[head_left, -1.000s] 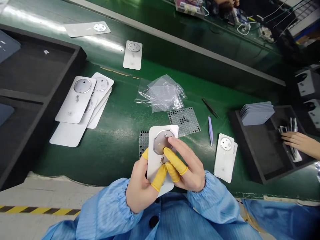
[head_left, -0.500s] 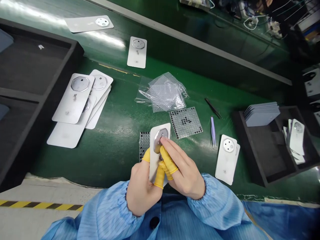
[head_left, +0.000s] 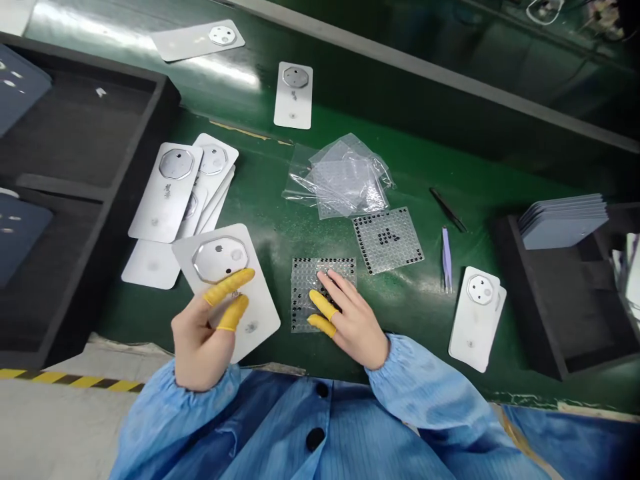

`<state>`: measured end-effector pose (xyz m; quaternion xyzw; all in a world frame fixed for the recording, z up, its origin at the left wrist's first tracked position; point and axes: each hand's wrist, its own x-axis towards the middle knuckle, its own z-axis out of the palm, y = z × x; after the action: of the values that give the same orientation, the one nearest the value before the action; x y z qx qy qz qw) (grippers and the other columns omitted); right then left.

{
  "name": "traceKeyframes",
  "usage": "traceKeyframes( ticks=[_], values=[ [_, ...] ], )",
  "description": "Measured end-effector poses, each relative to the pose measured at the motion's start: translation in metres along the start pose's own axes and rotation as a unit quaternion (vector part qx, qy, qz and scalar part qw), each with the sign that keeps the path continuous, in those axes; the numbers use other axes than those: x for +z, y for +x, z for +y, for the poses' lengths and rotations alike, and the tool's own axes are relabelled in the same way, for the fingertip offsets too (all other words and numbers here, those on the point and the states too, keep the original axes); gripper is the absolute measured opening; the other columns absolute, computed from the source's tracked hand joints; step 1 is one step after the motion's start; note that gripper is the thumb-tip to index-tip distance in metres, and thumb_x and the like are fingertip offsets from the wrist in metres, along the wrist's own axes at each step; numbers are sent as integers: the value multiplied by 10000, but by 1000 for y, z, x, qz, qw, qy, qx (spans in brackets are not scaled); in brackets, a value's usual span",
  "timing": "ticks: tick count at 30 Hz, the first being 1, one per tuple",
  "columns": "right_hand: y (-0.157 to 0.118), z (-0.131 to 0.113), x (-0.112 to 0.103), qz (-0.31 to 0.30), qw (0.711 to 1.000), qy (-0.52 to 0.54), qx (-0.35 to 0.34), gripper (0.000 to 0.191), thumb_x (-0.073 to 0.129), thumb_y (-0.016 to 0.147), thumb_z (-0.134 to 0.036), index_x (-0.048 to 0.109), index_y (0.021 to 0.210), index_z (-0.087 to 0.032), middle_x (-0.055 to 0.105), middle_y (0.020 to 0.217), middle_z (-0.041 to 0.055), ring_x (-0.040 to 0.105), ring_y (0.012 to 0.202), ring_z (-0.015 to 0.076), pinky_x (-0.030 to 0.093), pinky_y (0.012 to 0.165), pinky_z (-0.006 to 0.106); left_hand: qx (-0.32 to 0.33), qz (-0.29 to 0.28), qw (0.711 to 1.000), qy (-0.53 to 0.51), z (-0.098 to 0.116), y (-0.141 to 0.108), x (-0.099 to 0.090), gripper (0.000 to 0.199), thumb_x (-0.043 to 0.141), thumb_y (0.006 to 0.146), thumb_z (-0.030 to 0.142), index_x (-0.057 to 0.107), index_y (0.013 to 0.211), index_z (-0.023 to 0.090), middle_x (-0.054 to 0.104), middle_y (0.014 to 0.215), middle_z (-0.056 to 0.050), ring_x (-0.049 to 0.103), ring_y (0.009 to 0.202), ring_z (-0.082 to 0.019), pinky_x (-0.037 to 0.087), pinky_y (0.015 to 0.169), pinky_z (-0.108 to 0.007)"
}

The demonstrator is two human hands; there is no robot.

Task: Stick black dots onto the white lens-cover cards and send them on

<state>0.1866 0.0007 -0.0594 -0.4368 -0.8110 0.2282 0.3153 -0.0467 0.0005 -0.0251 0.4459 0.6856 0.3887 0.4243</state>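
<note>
My left hand [head_left: 205, 337], with yellow finger cots, holds a white panel [head_left: 260, 307] with an octagonal metallic ring, its thumb and forefinger over the panel's face. The panel is tilted, beside a pile of similar white panels [head_left: 160, 200]. My right hand [head_left: 353, 323], also with yellow cots, rests with fingers spread on a clear sheet of black dots [head_left: 303, 280]. Its fingertips hide part of that sheet. A second dotted sheet [head_left: 400, 250] lies just up and to the right, below crumpled clear plastic film [head_left: 350, 183].
Purple tweezers [head_left: 447, 260] and black tweezers [head_left: 447, 209] lie right of the sheets. Further right are white panels [head_left: 475, 327] and a black tray [head_left: 555, 340] with grey plates. Another black tray [head_left: 135, 143] fills the left side. Two single panels [head_left: 293, 107] [head_left: 193, 43] lie at the back.
My hands have moved apart. The left carried the white panel left and tilted it; the right let go of it and came down on the dotted sheet. The camera view has shifted slightly.
</note>
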Motion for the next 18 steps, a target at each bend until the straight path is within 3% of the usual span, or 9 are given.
traceKeyframes(
  ticks=[3,6,10,12,15,18],
  values=[
    [-4,8,10,24,1000,3,1,414,538,883,-70,546,1285,-167,583,1322,165,459,1333,255,489,1031,498,-28,-12,999,43,3,8,-1,330,701,756,385,743,980,146,742,1022,-97,662,1017,-306,515,941,-398],
    [-3,9,2,54,998,19,2,435,529,896,-96,517,1319,-198,604,1300,146,502,1298,236,494,1027,489,-66,-105,992,12,11,13,18,438,719,690,505,767,897,121,765,919,-116,696,897,-323,550,845,-420],
    [-1,1,-18,-7,999,-15,-49,405,554,887,-116,545,1287,-184,573,1332,172,487,1309,257,471,1035,511,-89,-148,983,-58,16,17,41,407,767,649,477,770,839,118,768,914,-114,700,895,-316,536,883,-455],
    [3,-4,-26,-19,999,17,-43,388,602,871,-150,564,1257,-172,594,1299,176,530,1264,256,500,1008,491,-77,-144,984,-69,15,17,44,353,762,673,423,770,842,114,765,923,-120,698,912,-310,524,912,-464],
    [15,-10,-28,33,998,60,-14,338,635,851,-146,607,1184,-196,666,1146,124,621,1093,219,571,891,420,-34,-141,988,-45,13,12,45,280,710,738,350,767,876,114,761,938,-127,700,906,-296,530,907,-453],
    [29,-10,-21,57,997,29,-42,305,592,856,-80,618,1142,-184,665,1074,107,624,1007,199,575,832,384,28,-154,988,-13,12,5,48,241,667,771,285,757,933,131,758,958,-114,707,879,-278,554,863,-422]
  ],
)
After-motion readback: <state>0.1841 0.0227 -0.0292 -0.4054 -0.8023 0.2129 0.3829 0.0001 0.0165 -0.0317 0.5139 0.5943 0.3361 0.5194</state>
